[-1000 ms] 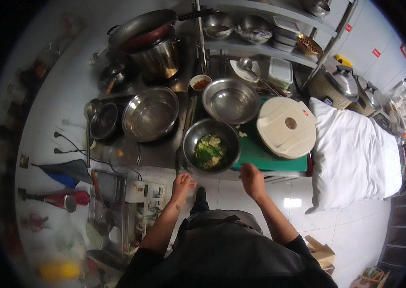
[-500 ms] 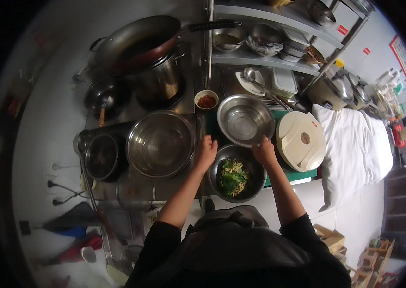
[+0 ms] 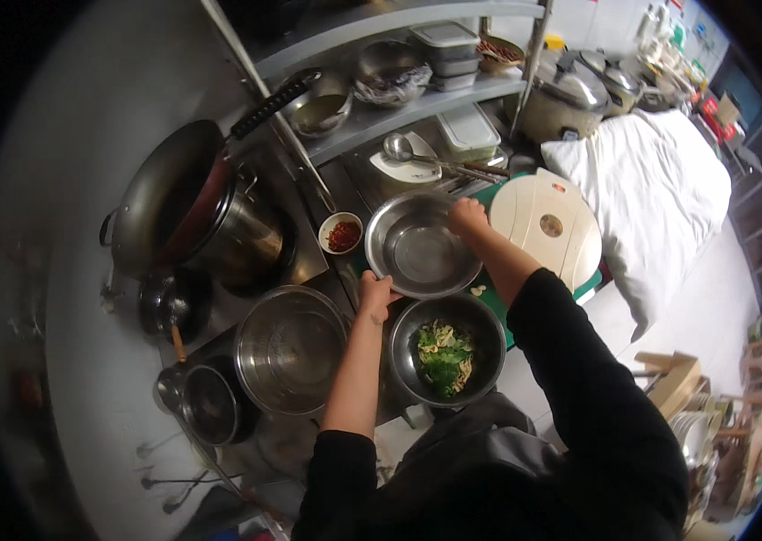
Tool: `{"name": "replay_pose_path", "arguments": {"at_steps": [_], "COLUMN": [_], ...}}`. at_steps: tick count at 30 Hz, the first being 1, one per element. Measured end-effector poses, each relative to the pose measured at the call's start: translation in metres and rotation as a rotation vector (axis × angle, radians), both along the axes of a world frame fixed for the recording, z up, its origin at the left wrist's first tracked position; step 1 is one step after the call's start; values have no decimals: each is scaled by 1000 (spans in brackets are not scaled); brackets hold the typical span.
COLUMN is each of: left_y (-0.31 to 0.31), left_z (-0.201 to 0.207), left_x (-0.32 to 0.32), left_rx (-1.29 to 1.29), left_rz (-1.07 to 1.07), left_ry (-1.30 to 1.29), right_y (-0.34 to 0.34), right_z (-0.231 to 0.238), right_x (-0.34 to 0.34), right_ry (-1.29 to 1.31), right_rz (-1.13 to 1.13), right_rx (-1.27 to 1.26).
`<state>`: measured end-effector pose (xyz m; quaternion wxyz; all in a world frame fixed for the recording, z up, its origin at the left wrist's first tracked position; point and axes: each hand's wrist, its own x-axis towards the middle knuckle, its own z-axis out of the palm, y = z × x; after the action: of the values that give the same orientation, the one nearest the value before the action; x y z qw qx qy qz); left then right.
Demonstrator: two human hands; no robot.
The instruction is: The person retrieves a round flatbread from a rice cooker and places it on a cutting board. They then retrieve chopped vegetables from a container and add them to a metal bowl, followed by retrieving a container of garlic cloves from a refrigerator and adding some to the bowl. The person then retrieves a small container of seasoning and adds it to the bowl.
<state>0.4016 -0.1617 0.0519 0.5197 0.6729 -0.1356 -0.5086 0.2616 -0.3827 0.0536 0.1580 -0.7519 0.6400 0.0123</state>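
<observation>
Steadying steel bowl [image 3: 424, 254] at opposite rims, likely for level support: left hand [image 3: 376, 296] pinching near-left rim, fingers tucked beneath, wrist forward; steel bowl toward left edge of green board [image 3: 495, 305]; bowl of greens [image 3: 405, 359] at front edge; right hand [image 3: 468, 218] closed on far-right rim, elbow flared.

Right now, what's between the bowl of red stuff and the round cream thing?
A steel bowl, with the right hand at its rim, in the head view.

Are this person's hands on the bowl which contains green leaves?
No, the left hand and the right hand are on the rim of the metal bowl just beyond it.
</observation>
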Motion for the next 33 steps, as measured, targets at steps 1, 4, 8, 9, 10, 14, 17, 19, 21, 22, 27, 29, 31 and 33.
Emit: {"name": "replay_pose_path", "arguments": {"at_steps": [1, 4, 8, 9, 10, 14, 17, 19, 21, 22, 27, 29, 31, 33], "left_y": [1, 4, 15, 16, 17, 18, 23, 25, 27, 30, 37, 36, 39, 40], "left_z": [-1, -4, 1, 5, 9, 42, 79, 108, 138, 150, 192, 202, 206, 209], "left_x": [1, 6, 29, 36, 41, 63, 69, 63, 50, 39, -28, -65, -110, -164], "left_rx": [-6, -43, -275, -307, -294, -188, -249, -266, -276, -292, -268, -260, -264, -277], "left_rz": [8, 29, -56, -111, -122, -98, -179, -209, -250, -276, -366, -437, -487, -559], "left_ry": [4, 32, 162, 162, 120, -18, -60, -95, -126, -133, -210, -216, -192, -132], "right_y": [-5, -20, -28, -24, -24, -8, 6, 15, 29, 32, 64, 81, 101, 126], "right_z": [-1, -9, -23, -26, -24, 11, 51, 76, 95, 104, 135, 150, 166, 177], "right_x": [1, 2, 3, 8, 10, 15, -9, -34, -61, -78, -178, -232, -293, -360], "right_ry": [40, -6, 159, 133, 188, -372, -366, -376, -514, -519, -571, -586, -592, -606], "right_rz": [41, 64, 375, 346, 358, -230, -28, 85, 50, 105, 135, 125, 68, 35], "right_rx": [44, 88, -41, -135, -114, 97, 70, 9, -72, -26, -103, -141, -100, -148]}}
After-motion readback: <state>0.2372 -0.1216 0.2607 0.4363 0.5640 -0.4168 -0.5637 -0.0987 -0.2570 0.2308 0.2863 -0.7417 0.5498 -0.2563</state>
